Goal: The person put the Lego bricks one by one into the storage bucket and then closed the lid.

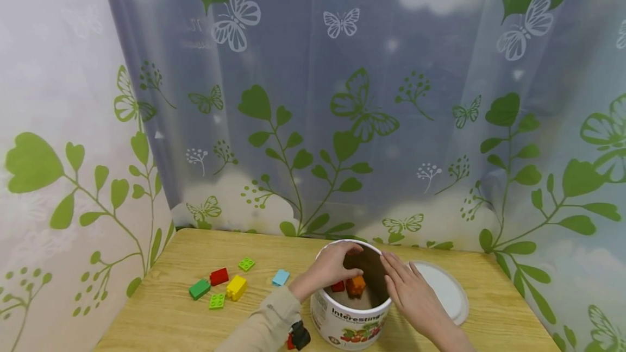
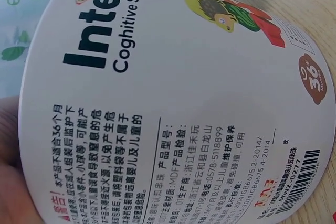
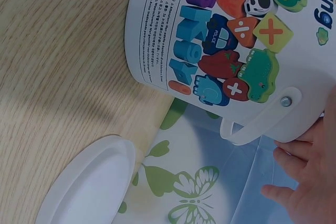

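White bucket between both hands

You have one printed bucket, one white lid at its three o'clock, one partly hidden red piece towards eight, six building bricks at nine, two of them lime, and at least two more bricks inside.

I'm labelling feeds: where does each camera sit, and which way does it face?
Head: on the head, facing forward and down at table and bucket; left hand and right hand show.
Left wrist: worn there, facing the bucket's printed side; part of the left hand shows.
Right wrist: worn there, facing the bucket, handle and lid; the right hand shows.
Head and right wrist share the lid; all three show the bucket.
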`<act>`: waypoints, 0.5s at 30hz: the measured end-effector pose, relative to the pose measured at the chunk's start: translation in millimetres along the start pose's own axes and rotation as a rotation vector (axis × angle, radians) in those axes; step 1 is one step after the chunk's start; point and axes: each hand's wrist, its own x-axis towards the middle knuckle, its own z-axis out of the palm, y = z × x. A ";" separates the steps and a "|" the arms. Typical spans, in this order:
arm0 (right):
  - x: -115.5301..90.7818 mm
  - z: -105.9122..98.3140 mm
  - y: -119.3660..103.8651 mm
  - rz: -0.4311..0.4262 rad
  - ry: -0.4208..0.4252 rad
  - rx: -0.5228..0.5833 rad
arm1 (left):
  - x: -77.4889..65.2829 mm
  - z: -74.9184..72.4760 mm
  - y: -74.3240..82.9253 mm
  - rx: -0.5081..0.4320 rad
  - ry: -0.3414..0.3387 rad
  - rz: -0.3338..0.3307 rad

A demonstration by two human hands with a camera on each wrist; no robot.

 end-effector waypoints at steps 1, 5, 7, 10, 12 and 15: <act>0.1 0.2 -0.2 -0.001 -0.001 0.001 | -0.7 -0.6 -0.3 -0.039 0.007 -0.010; 0.6 0.6 -0.8 0.001 -0.010 0.004 | -5.1 -5.9 -0.4 -0.154 0.045 -0.026; 0.7 0.4 -1.0 0.004 -0.013 0.011 | -8.1 -10.0 -0.3 -0.193 0.066 -0.019; 0.7 -0.3 -1.2 0.009 -0.021 0.019 | -12.8 -17.2 -1.0 -0.242 0.093 0.000; 0.6 -0.9 -1.1 0.013 -0.027 0.021 | -16.1 -22.7 -1.8 -0.264 0.103 0.009; 0.1 -2.0 -0.8 0.015 -0.034 0.018 | -21.2 -31.1 -4.0 -0.307 0.114 0.021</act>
